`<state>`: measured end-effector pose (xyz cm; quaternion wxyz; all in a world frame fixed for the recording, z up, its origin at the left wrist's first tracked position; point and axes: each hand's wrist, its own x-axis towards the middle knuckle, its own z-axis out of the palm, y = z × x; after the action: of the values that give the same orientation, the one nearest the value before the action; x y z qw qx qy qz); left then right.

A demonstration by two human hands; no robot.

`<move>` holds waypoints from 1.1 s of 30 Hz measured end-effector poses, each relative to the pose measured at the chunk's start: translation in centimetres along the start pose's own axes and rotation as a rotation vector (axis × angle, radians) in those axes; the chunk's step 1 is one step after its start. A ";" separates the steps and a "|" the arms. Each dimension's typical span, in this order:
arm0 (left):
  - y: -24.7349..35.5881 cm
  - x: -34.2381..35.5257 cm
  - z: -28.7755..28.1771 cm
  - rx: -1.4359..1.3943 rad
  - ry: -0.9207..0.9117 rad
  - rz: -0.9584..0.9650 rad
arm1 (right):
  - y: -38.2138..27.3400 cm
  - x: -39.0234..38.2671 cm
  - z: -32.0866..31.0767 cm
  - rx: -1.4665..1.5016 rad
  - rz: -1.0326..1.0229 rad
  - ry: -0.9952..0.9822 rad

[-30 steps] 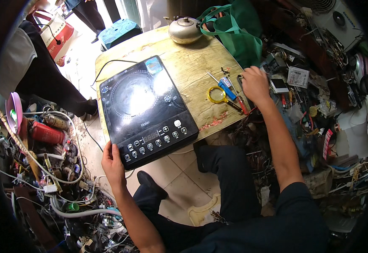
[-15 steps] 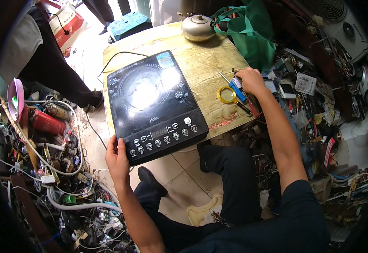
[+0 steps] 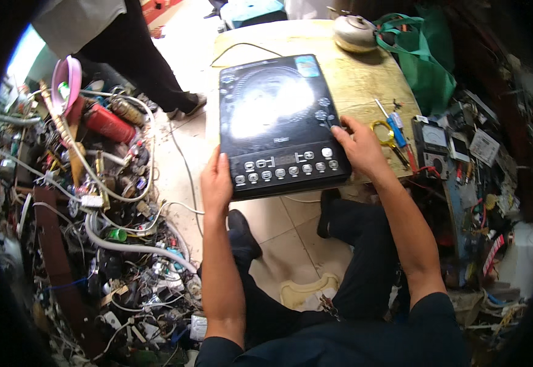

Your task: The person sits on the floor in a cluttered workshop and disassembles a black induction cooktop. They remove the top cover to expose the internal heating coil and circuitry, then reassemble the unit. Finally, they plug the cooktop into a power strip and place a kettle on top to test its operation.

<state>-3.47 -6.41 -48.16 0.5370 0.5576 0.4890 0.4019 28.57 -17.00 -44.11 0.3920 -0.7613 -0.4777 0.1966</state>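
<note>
A: What do we note well to the left of the left hand point(image 3: 217, 182)?

B: We note a pink basin point(image 3: 67, 84) and, closer to that hand, a red cylinder point(image 3: 110, 124). Beyond the hand we observe another person's dark trouser leg point(image 3: 137, 61).

A: How do we describe the hand itself?

B: We describe it as gripping the left side of a black induction cooker point(image 3: 279, 131) near its front corner.

A: Where do we place the cooker?

B: We place it over the yellowish worktop point(image 3: 364, 82), between our two hands, its row of buttons on the side toward us. Well beyond the right hand point(image 3: 363, 147) stands a metal kettle point(image 3: 354, 33).

A: And the right hand?

B: We see it closed on the cooker's right edge, thumb on top. Just to its right we identify a yellow-rimmed magnifying glass point(image 3: 383, 132), then a blue-handled screwdriver point(image 3: 395, 129). Farther off, beyond that hand, hangs a green bag point(image 3: 424, 67); rightmost we label a black meter point(image 3: 432, 138), with a pale dial.
</note>
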 end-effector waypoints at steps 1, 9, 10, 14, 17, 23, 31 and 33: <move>-0.1 0.3 0.0 -0.033 -0.024 -0.016 | -0.4 0.1 1.3 0.039 0.057 -0.041; -0.7 -0.3 0.2 0.101 0.069 0.037 | -2.0 -0.9 1.9 0.632 0.201 -0.118; 0.1 -0.6 0.0 0.099 0.061 0.015 | -2.4 -1.0 1.7 0.662 0.202 -0.145; 2.4 -1.4 0.2 0.091 0.009 -0.089 | -2.3 -1.3 1.4 0.722 0.141 -0.132; 1.9 -1.4 0.1 0.061 0.026 0.037 | -2.2 -1.0 0.8 0.783 0.125 -0.159; 7.0 -3.2 0.5 -0.317 -0.123 0.095 | -1.3 -0.3 0.2 0.887 0.080 -0.127; 13.9 -4.2 5.3 -0.276 -0.222 0.454 | 2.7 0.6 -0.4 0.941 0.031 -0.258; 15.1 -3.7 7.5 -0.173 -0.188 0.551 | 2.9 0.2 -0.3 0.921 0.060 -0.257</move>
<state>4.77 -10.78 -33.65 0.4961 0.6563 0.2312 0.5193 30.55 -17.62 -46.22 0.6203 -0.4913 -0.3636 0.4915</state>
